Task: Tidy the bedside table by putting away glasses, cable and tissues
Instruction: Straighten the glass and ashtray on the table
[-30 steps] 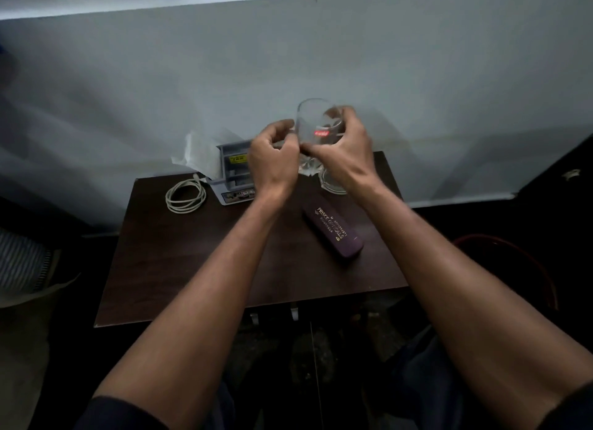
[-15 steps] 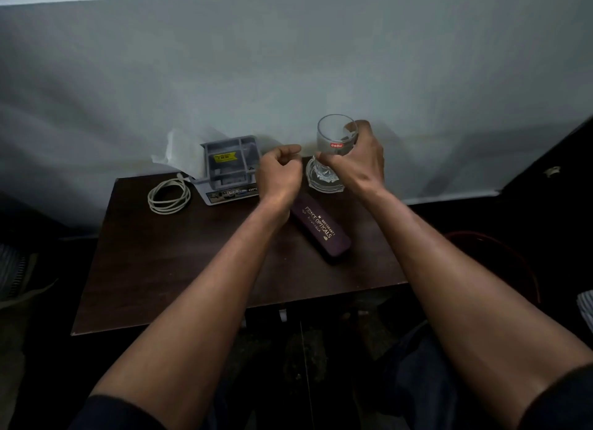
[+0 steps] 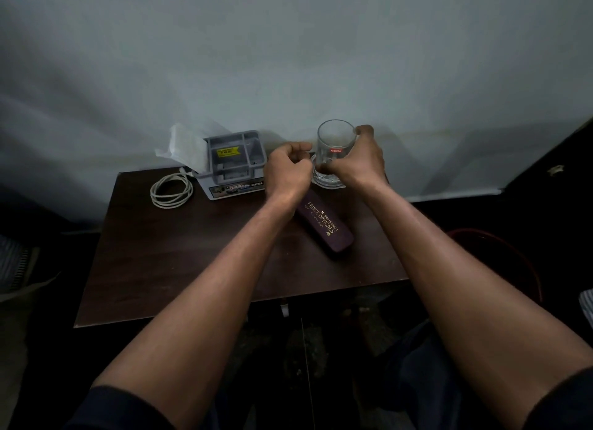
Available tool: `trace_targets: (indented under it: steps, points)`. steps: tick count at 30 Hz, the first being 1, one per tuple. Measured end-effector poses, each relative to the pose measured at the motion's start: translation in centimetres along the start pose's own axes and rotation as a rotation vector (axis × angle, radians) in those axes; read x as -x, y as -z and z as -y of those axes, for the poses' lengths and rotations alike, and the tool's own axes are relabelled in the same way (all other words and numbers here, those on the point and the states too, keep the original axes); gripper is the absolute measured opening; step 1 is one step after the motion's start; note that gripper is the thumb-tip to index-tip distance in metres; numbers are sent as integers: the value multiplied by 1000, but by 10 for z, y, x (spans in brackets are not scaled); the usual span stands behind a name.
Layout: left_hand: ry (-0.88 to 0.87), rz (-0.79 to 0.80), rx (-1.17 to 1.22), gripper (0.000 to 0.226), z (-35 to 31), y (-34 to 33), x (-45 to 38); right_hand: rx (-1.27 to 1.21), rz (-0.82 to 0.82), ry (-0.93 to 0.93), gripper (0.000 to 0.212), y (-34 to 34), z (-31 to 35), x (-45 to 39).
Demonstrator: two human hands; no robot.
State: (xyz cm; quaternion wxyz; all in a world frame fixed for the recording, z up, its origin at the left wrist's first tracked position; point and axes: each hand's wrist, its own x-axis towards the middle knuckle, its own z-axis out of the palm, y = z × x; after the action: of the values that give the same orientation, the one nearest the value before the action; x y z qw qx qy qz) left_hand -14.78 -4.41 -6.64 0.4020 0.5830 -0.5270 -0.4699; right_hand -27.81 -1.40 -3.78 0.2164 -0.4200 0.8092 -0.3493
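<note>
**Two hands at the back edge of the table**

Two hands are up by the back edge of the table (image 3: 179, 269). My right hand (image 3: 359, 163) is wrapped around a clear drinking glass (image 3: 335, 144), and the glass sits on a small glass dish (image 3: 327, 182) near the back right corner. My left hand (image 3: 287, 171) is curled up just beside it, and I cannot tell if it holds anything.

The purple glasses case (image 3: 324, 229) lies shut in the middle of the table, tilted. The white cable (image 3: 171, 190) is coiled near the back left corner. The tissues (image 3: 181, 145) stick up behind the gray organizer box (image 3: 236, 163) at the back edge.

I think I am just setting the glass down. Next I should let go gently, then reach for the cable or the case. The glass could tip if I bump it.
</note>
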Motion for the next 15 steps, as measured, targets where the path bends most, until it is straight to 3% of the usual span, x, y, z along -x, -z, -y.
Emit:
trace_targets:
  steps: [2,4,9,13,15]
  points:
    - [-21,5,-35,17,-1,3,2,116,-21,-42,92,8,4,3]
    - [-44,18,-77,17,-1,8,5,272,19,-46,69,15,6,9]
    - [-47,48,-155,18,-2,18,12,627,478,-30,52,-2,8,54]
    - [-56,47,-221,22,-4,26,15,643,470,44,42,-19,14,68]
    - [-52,33,-239,23,-6,31,15,561,441,68,56,-26,16,66]
